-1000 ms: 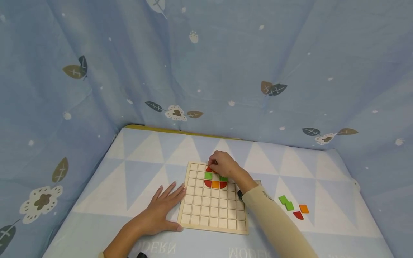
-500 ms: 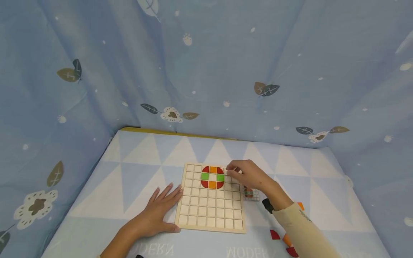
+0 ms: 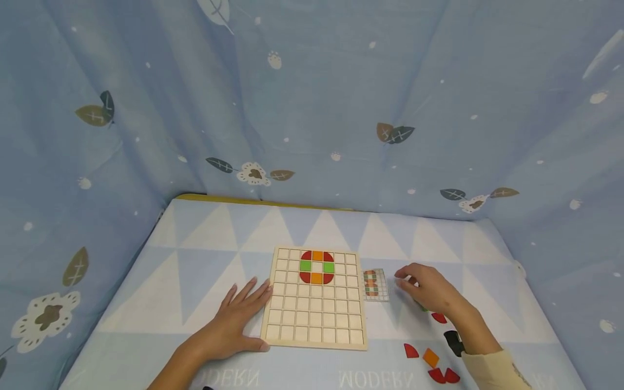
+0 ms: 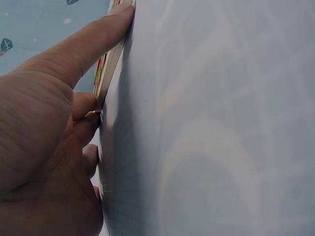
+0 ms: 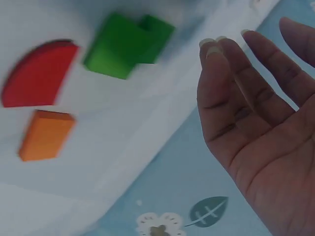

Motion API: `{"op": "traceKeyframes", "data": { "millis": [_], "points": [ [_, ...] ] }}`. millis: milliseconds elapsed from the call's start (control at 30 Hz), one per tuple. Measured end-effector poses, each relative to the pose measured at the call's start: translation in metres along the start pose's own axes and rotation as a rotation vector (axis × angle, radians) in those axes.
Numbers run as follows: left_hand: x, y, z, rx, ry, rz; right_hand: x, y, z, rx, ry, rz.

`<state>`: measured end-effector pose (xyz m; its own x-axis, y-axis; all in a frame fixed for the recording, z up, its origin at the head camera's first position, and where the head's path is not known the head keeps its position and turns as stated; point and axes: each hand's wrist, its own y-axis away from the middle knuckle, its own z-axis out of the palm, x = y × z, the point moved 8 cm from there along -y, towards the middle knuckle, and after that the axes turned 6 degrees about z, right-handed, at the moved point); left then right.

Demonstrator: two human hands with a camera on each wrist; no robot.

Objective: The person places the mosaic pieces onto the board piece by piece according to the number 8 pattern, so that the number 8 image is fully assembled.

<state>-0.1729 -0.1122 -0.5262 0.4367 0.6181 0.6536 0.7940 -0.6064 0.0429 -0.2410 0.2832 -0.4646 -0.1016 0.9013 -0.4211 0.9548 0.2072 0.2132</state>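
A wooden grid board (image 3: 317, 319) lies on the table. Set in its upper cells is a ring of red quarter-circle, orange square (image 3: 317, 255) and green square (image 3: 329, 267) tiles around one bare cell. My left hand (image 3: 236, 327) is spread flat beside the board, fingertips and thumb at its left edge. To the right of a small pattern card (image 3: 383, 292), my right hand (image 3: 431, 290) hovers with loosely bent fingers and holds nothing. In the right wrist view, green tiles (image 5: 115, 46), a red quarter-circle (image 5: 42, 73) and an orange tile (image 5: 47, 135) lie near that hand.
At the front right lie several loose tiles, red (image 3: 411, 351) and orange (image 3: 431, 357). A patterned cloth covers the table (image 3: 209, 222). A blue curtain (image 3: 312, 108) hangs behind and at both sides.
My right hand has left the ring's top edge and moved right, past the card. The ring's top row and the pattern card have come into view. My left hand stays at the board's edge.
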Motion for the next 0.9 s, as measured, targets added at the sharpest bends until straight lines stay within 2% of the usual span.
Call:
{"op": "traceKeyframes", "data": {
  "millis": [233,500,667,900],
  "points": [
    [0.0,-0.003,0.003,-0.011,0.008,-0.009,0.03,0.014,0.018,-0.007,-0.046,0.091],
    [0.002,-0.003,0.0,-0.002,-0.014,-0.01,0.04,0.05,0.027,-0.022,-0.069,0.146],
    [0.002,-0.003,-0.001,-0.002,-0.009,-0.005,0.049,0.076,0.031,-0.096,-0.083,0.251],
    [0.001,-0.001,-0.001,0.005,0.007,-0.011,0.062,0.101,0.049,-0.202,-0.04,0.4]
  ]
}}
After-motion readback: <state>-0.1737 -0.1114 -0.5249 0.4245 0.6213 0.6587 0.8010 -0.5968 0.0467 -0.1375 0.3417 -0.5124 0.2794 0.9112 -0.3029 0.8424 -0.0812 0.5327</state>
